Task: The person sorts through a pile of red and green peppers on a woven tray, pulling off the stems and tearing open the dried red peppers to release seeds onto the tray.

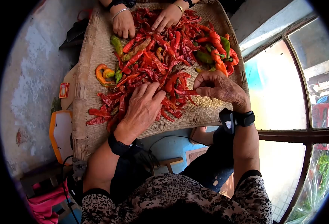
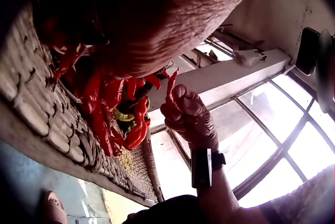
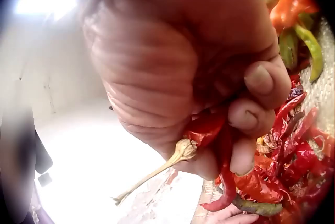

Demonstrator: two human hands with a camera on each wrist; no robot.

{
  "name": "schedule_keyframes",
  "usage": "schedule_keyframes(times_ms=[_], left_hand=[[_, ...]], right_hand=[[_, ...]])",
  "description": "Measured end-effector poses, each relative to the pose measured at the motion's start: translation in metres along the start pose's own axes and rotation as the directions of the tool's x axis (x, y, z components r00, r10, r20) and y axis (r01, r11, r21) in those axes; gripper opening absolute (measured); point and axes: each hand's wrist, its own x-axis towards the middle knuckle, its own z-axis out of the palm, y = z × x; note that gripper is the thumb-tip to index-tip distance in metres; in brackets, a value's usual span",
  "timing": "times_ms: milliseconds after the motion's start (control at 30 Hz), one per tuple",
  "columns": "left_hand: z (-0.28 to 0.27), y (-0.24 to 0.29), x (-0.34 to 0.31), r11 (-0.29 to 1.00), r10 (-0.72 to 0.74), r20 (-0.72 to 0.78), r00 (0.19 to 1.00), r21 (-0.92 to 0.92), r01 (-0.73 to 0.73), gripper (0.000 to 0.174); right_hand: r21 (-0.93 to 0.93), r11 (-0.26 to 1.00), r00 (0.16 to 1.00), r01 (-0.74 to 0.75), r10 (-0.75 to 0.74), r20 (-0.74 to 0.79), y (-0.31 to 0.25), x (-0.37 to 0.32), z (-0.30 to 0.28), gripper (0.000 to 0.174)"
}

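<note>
A woven tray (image 1: 88, 67) holds a heap of dried red chilies (image 1: 149, 61). The left hand (image 1: 144, 108) rests palm down on the near side of the heap; what lies under its fingers is hidden. To its right, the right hand (image 1: 220, 87) is raised a little over the tray with its fingers curled round a red chili (image 1: 186, 92). In the right wrist view that chili's pale stem (image 3: 180, 156) sticks out beside the thumb, and a thin red chili (image 3: 226, 182) hangs below the same fingers.
Across the tray another person's hands (image 1: 124, 23) reach into the far side of the heap. Fresh orange and green peppers (image 1: 216, 52) lie at the tray's right, a few more at its left. A window (image 1: 276, 86) is on the right, a small red box (image 1: 64, 90) left.
</note>
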Motion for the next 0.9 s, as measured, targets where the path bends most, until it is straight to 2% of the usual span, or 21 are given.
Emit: schedule_keyframes(times_ms=[33, 100, 167, 200, 233, 267, 300, 367, 400, 433, 500, 533, 567, 633, 667, 700, 733, 767, 833, 900], left_hand=[[0.0, 0.0, 0.0, 1.0, -0.017, -0.004, 1.0, -0.009, 0.017, 0.031], [-0.001, 0.001, 0.0, 1.0, -0.018, -0.008, 1.0, -0.003, 0.018, 0.033], [0.0, -0.001, 0.0, 1.0, -0.019, -0.007, 1.0, 0.0, 0.019, 0.034], [0.001, -0.003, 0.0, 1.0, -0.017, -0.027, 0.999, 0.017, 0.018, 0.035], [0.001, -0.003, 0.0, 0.999, -0.019, -0.047, 0.999, 0.033, 0.02, 0.035], [0.001, -0.003, -0.001, 0.999, -0.024, -0.048, 0.999, 0.032, 0.026, 0.035], [-0.001, -0.002, -0.001, 0.999, -0.044, -0.044, 0.998, 0.025, 0.045, 0.034], [-0.004, -0.001, 0.001, 0.998, -0.062, -0.037, 0.997, 0.017, 0.063, 0.033], [-0.004, -0.001, 0.001, 0.997, -0.065, -0.063, 0.996, 0.027, 0.067, 0.032], [-0.004, -0.002, 0.001, 0.997, -0.069, -0.087, 0.994, 0.035, 0.073, 0.03], [-0.005, -0.003, 0.002, 0.996, -0.077, -0.087, 0.993, 0.029, 0.08, 0.029], [-0.005, -0.003, 0.001, 0.996, -0.081, -0.087, 0.993, 0.026, 0.084, 0.028], [-0.004, -0.004, 0.001, 0.996, -0.087, -0.084, 0.993, 0.023, 0.089, 0.028], [-0.004, -0.004, 0.001, 0.997, -0.067, -0.072, 0.995, 0.029, 0.07, 0.027], [-0.004, -0.003, 0.001, 0.997, -0.067, -0.069, 0.995, 0.029, 0.069, 0.027], [-0.004, -0.003, 0.001, 0.997, -0.071, -0.063, 0.995, 0.025, 0.073, 0.027], [-0.004, -0.003, 0.0, 0.997, -0.076, -0.056, 0.996, 0.02, 0.077, 0.027], [-0.004, -0.003, 0.0, 0.997, -0.076, -0.052, 0.996, 0.017, 0.077, 0.027], [-0.004, -0.004, 0.001, 0.997, -0.065, -0.057, 0.996, 0.031, 0.067, 0.027], [-0.005, -0.003, 0.001, 0.998, -0.06, -0.064, 0.996, 0.025, 0.061, 0.027]], right_hand=[[-0.144, 0.989, 0.999, -0.035, 0.034, -0.011, 0.003, 0.003, 0.007, 0.009], [-0.488, 0.871, 0.998, 0.06, -0.068, 0.001, 0.016, 0.011, 0.015, 0.009], [-0.421, 0.906, 0.999, 0.043, -0.042, 0.011, 0.016, 0.009, 0.015, 0.01], [-0.173, 0.983, 0.998, 0.059, -0.058, 0.012, 0.011, 0.008, 0.012, 0.011], [0.088, 0.994, 0.997, 0.071, -0.073, 0.012, 0.009, 0.006, 0.01, 0.011], [0.185, 0.98, 0.996, 0.076, -0.083, 0.033, 0.016, 0.008, 0.005, 0.013], [0.188, 0.98, 0.996, 0.072, -0.081, 0.037, 0.019, 0.01, 0.006, 0.013], [-0.037, 0.999, 0.992, -0.028, 0.032, 0.124, 0.023, 0.014, 0.009, 0.015], [-0.016, 0.995, 0.969, -0.1, 0.101, 0.226, 0.021, 0.017, 0.008, 0.02], [-0.014, 0.995, 0.968, -0.104, 0.104, 0.228, 0.019, 0.018, 0.008, 0.02], [-0.071, 0.995, 0.997, -0.075, 0.073, -0.034, 0.01, 0.02, 0.007, 0.026], [0.294, 0.943, 0.971, 0.155, -0.091, -0.221, 0.019, 0.027, 0.005, 0.036], [0.34, 0.85, 0.834, 0.402, -0.187, -0.52, 0.021, 0.036, 0.007, 0.041], [0.358, 0.783, 0.709, 0.509, -0.145, -0.69, 0.021, 0.045, 0.001, 0.043], [0.359, 0.783, 0.709, 0.508, -0.143, -0.691, 0.028, 0.046, -0.002, 0.043], [0.126, 0.931, 0.756, 0.342, -0.194, -0.625, 0.034, 0.046, -0.004, 0.041], [-0.139, 0.977, 0.809, 0.164, -0.214, -0.547, 0.039, 0.046, -0.005, 0.039], [-0.307, 0.951, 0.875, 0.035, -0.178, -0.45, 0.046, 0.045, -0.002, 0.035], [-0.53, 0.841, 0.867, 0.107, -0.34, -0.365, 0.064, 0.053, 0.013, 0.031], [-0.685, 0.725, 0.89, 0.077, -0.359, -0.28, 0.065, 0.052, 0.024, 0.027]])
